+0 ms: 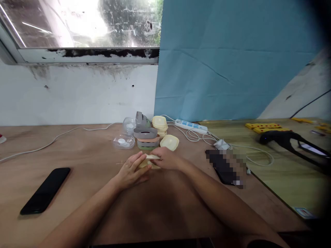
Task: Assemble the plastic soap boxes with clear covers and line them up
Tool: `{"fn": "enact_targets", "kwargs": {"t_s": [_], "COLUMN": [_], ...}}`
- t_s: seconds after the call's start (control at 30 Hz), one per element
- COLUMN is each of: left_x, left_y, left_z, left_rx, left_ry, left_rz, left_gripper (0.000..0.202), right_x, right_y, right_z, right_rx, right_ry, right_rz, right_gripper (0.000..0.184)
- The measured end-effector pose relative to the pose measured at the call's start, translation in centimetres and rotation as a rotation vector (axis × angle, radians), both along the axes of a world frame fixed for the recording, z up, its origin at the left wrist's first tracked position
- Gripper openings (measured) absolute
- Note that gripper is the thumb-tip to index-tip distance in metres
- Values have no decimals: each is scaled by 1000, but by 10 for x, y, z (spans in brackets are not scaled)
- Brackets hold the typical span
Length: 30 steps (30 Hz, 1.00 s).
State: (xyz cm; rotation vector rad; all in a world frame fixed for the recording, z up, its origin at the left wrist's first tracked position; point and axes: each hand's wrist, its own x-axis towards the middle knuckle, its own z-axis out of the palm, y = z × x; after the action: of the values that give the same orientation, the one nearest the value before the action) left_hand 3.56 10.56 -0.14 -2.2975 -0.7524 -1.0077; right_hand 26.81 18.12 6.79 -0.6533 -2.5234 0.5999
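In the head view both of my hands are at a small pale yellow container [153,157], low over the table, with part of it hidden by the fingers. My left hand [134,169] grips its left side, fingers along the top and thumb at the near side. My right hand [165,158] closes around its right edge. Just behind sit stacked oval tubs [146,133] in grey, pink and green. A square pale yellow lid or dish [169,142] lies beyond my right hand, and a stack of similar yellow pieces [159,124] stands behind it.
Clear plastic lids [123,141] lie left of the tubs. A power strip [191,126] with white cables is at the back right. A black phone [45,190] lies at left, a dark, partly pixelated object [223,167] at right. Black-framed gear [289,143] and yellow pieces [266,127] are further right.
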Motion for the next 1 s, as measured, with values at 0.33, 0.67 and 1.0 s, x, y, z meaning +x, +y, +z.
{"fn": "enact_targets", "kwargs": {"t_s": [0.33,0.67,1.0], "left_x": [-7,-10,-11], "left_y": [11,11,13], "left_z": [-1,-1,2], "left_rx": [-355,-487,-601], "left_ry": [-79,-80,-54], "left_rz": [158,176,178], "left_gripper": [68,53,46], "right_x": [101,101,100], "right_y": [80,98,89], "right_z": [12,-75,-82], "right_rx": [639,357,273], "right_ry": [441,258,42], "right_rz": [-502,-361,-380], "right_gripper": [15,27,80]}}
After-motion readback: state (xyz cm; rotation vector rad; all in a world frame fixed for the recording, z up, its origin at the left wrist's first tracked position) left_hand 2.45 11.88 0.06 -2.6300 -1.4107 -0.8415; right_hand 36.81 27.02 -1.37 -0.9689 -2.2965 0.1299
